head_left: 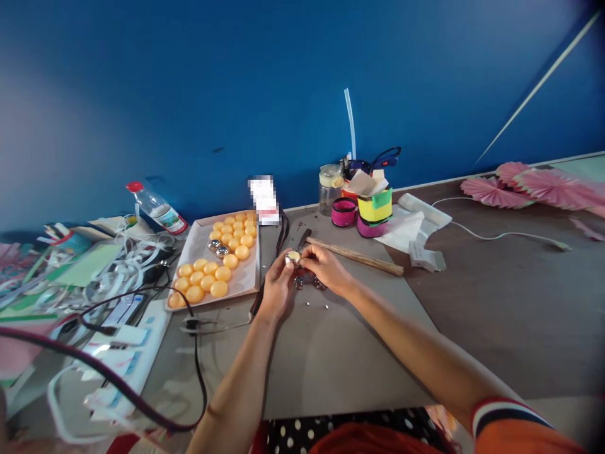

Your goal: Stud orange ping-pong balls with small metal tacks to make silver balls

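Observation:
Between my two hands is a small round ball [293, 257], partly coated in silvery shiny pieces with a pale yellow patch on top. My left hand [280, 277] grips it from the left, thumb at the front. The fingers of my right hand [322, 265] are pinched together at its right side; whether they hold a small piece cannot be made out. Shiny dark bits [320, 284] lie on the table just beneath the hands. To the left, a shallow white tray [246, 280] bears many yellow-orange balls [218, 289] and two silver-covered balls [222, 251].
Behind my right hand lies a hammer with a wooden handle [359, 255]. Farther back stand a glass jar [329, 192], pink tape rolls [344, 212] and a yellow-green box [375, 207]. Cables, a power strip [130, 359] and a tilted plastic bottle [163, 211] crowd the left.

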`<state>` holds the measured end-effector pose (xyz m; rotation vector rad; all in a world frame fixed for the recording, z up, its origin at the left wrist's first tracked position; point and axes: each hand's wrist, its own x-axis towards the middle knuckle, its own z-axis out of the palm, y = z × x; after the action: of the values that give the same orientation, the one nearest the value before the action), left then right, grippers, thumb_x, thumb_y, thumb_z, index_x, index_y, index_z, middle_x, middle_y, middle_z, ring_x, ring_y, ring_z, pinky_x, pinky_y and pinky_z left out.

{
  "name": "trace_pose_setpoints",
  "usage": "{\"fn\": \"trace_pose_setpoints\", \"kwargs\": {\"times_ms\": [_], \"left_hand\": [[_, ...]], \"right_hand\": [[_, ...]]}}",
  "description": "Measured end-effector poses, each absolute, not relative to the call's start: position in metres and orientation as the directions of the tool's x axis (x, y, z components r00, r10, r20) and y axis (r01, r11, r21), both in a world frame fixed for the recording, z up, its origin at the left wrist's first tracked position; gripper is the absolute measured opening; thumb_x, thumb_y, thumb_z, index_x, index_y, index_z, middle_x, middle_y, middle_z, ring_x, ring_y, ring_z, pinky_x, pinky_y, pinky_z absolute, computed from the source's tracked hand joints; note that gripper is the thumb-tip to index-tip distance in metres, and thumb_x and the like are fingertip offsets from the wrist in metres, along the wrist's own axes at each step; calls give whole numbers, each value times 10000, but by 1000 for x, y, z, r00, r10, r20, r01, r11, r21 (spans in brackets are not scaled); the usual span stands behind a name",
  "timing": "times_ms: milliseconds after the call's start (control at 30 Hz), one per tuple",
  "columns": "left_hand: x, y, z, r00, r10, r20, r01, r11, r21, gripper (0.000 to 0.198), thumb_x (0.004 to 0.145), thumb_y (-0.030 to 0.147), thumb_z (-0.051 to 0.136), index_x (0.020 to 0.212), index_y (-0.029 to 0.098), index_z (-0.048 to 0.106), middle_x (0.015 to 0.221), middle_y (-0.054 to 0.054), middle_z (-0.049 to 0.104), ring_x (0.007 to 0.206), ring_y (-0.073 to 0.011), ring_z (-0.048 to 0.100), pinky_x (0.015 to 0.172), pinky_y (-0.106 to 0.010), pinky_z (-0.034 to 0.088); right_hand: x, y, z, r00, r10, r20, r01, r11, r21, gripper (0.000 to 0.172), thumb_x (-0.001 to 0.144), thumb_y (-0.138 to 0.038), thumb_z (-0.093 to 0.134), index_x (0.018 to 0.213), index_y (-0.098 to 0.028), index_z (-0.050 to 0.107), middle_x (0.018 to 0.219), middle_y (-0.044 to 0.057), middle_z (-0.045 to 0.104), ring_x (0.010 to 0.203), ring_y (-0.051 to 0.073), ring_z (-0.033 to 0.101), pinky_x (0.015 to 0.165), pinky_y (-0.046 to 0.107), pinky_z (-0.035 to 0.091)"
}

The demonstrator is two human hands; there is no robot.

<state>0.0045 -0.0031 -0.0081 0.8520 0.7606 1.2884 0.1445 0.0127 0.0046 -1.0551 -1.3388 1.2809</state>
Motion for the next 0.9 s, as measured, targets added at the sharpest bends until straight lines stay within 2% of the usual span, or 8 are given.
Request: {"fn": "trace_pose_setpoints", "kwargs": {"times_ms": [100, 200, 333, 400, 467, 633, 767, 900], "left_hand": [[2, -1, -3, 152, 988, -26, -555, 107, 825, 326, 759, 311, 674, 1053, 178, 630, 949, -44, 672, 755, -142, 629, 745, -283, 507], [-3, 1, 0, 137, 988, -70, -586, 137, 798, 318, 754, 311, 680, 1035, 173, 626, 934, -51, 678, 721, -135, 633, 721, -269, 505], [-5, 4, 0, 131, 986, -98, -611, 159, 776, 321, 740, 298, 693, 1026, 172, 621, 923, -63, 686, 707, -136, 637, 713, -273, 503], [-5, 4, 0, 130, 987, -95, -617, 155, 772, 321, 734, 293, 697, 1020, 169, 621, 911, -63, 687, 700, -136, 636, 710, -272, 502], [-4, 4, 0, 136, 986, -92, -613, 156, 774, 320, 732, 290, 699, 1017, 166, 622, 907, -62, 687, 697, -135, 635, 708, -270, 500], [-5, 4, 0, 148, 985, -86, -599, 159, 785, 342, 735, 303, 697, 1037, 163, 621, 922, -65, 684, 700, -129, 632, 707, -267, 496], [-5, 5, 0, 130, 987, -98, -609, 158, 777, 319, 727, 303, 702, 1005, 164, 626, 886, -49, 686, 694, -123, 633, 695, -256, 498], [-5, 5, 0, 134, 987, -91, -601, 154, 784, 318, 731, 306, 697, 1004, 161, 624, 895, -57, 688, 693, -129, 631, 687, -266, 499]], "right_hand": [[152, 14, 10, -213, 971, 105, -51, 97, -994, 174, 786, -335, 499, 839, -178, 553, 625, -37, 499, 542, 102, 458, 557, 245, 374], [163, 14, 11, -263, 955, 139, 235, 203, -951, 205, 789, -282, 518, 919, -161, 621, 746, 9, 597, 647, 124, 530, 641, 264, 406], [168, 14, 6, -386, 910, 151, 689, 393, -609, 218, 785, -224, 567, 973, -181, 669, 919, 67, 639, 884, 187, 569, 797, 310, 384], [164, 13, 2, -425, 894, 141, 783, 441, -438, 189, 802, -239, 567, 945, -189, 679, 949, 83, 635, 956, 213, 560, 835, 331, 356], [159, 14, -2, -428, 895, 123, 821, 442, -362, 158, 824, -232, 541, 885, -186, 679, 931, 83, 639, 946, 213, 568, 822, 328, 346], [155, 15, -5, -412, 899, 149, 817, 437, -377, 162, 839, -167, 487, 818, -171, 648, 891, 68, 658, 885, 182, 587, 798, 302, 337], [161, 17, -6, -335, 906, 260, 795, 420, -438, 190, 844, -199, 499, 983, -167, 624, 1003, 71, 665, 988, 189, 579, 858, 302, 331], [164, 20, -8, -317, 933, 171, 855, 360, -373, 205, 839, -258, 515, 970, -170, 647, 1016, 111, 665, 1014, 238, 572, 870, 349, 326]]}}
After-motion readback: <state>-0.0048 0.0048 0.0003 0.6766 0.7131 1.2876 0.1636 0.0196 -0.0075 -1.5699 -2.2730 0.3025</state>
